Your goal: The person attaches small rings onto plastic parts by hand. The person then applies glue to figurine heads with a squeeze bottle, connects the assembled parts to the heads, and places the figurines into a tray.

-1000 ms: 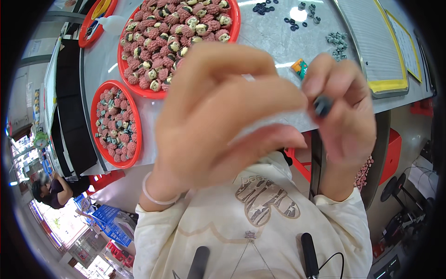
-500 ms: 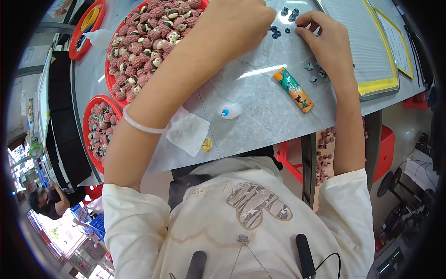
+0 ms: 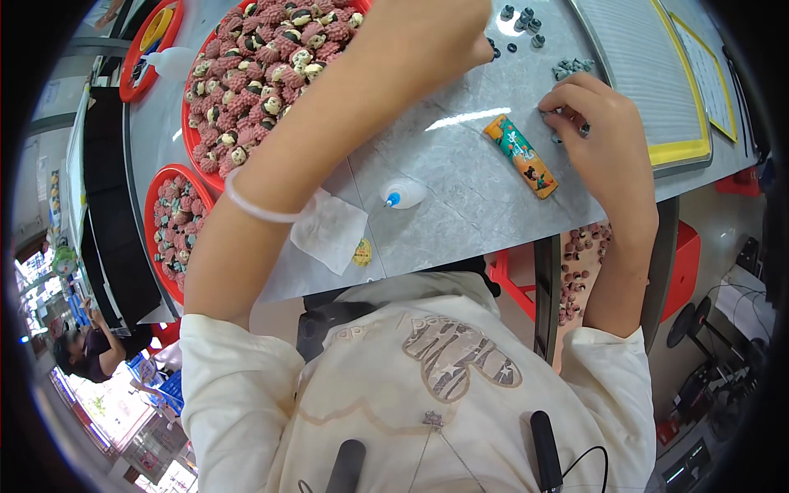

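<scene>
At the top of the table, my left hand (image 3: 448,37) is closed, its fingertips mostly out of sight, so what they hold is hidden. Beside it lie small dark discs (image 3: 512,48), and several small dark stacked pieces (image 3: 537,40) stand a little to the right. My right hand (image 3: 604,123) pinches thumb and forefinger together at a small grey-green piece (image 3: 545,115). Similar pieces show partly under its fingers. Just beyond this hand sits a small heap of grey-green pieces (image 3: 571,67).
An orange-and-green wrapped packet (image 3: 522,156) lies left of my right hand. Nearer the middle are a small blue-tipped bottle (image 3: 404,194) and a white tissue (image 3: 330,232). Red baskets (image 3: 192,123) of pink pieces stand left; a yellow-edged tray (image 3: 674,152) is at right.
My right hand has moved nearer to me, from the dark pieces to the grey-green ones. A dark stacked piece now stands where its fingertips were. My left hand has shifted slightly.
</scene>
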### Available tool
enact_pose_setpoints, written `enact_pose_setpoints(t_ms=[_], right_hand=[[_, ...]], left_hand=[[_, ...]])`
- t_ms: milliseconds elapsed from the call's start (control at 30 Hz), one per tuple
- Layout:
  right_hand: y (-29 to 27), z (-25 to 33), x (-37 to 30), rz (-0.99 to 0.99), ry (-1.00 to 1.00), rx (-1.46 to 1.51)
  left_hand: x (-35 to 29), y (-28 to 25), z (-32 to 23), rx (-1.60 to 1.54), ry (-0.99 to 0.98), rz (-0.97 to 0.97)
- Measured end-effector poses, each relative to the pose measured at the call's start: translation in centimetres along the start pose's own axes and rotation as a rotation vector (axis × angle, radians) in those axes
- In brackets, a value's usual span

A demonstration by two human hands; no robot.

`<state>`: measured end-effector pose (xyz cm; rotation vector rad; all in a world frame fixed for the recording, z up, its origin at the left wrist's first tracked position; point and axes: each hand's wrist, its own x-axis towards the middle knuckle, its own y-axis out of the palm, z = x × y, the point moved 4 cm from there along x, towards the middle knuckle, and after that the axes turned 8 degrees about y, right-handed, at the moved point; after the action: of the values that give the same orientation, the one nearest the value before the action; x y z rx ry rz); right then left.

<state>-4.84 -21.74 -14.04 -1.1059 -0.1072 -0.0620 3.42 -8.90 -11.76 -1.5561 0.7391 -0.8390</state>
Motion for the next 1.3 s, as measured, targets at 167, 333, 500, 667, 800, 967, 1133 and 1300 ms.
enact_pose_setpoints(t_ms=[167,333,500,667,800,967,1133,1300], right_hand=[[-0.8,0.2,-0.4,-0.057,0.011,0.210],[-1.8,3.5,-1.2,0.098,0.071,1.201],[-1.2,6.7,-1.9,0.145,-0.088,1.455],[-0.7,7.2,-2.5,0.138,-0.030,1.506],[-0.5,7.7,-2.7,0.150,-0.104,1.592],[-0.6,8.1,-3.2,0.105,-0.132,1.567],[-0.5,8.4,-3.4,0.056,-0.188,1.535],[-0.6,8.5,-3.8,0.107,-0.159,1.590]], left_hand=[[-3.9,-4.7,-0.2,-0.768,-0.321,-0.074],[-8.2,-5.4,-2.7,-1.282,-0.331,-0.406],[-10.0,-4.5,-4.3,-1.383,-0.262,-0.537],[-11.0,-5.0,-4.5,-1.146,-0.198,-0.639],[-11.6,-5.6,-4.7,-0.880,-0.065,-0.705],[-11.9,-6.1,-5.3,-0.805,-0.083,-0.748],[-12.3,-6.1,-5.5,-0.837,-0.131,-0.755],[-12.1,-6.3,-5.6,-0.733,-0.060,-0.747]])
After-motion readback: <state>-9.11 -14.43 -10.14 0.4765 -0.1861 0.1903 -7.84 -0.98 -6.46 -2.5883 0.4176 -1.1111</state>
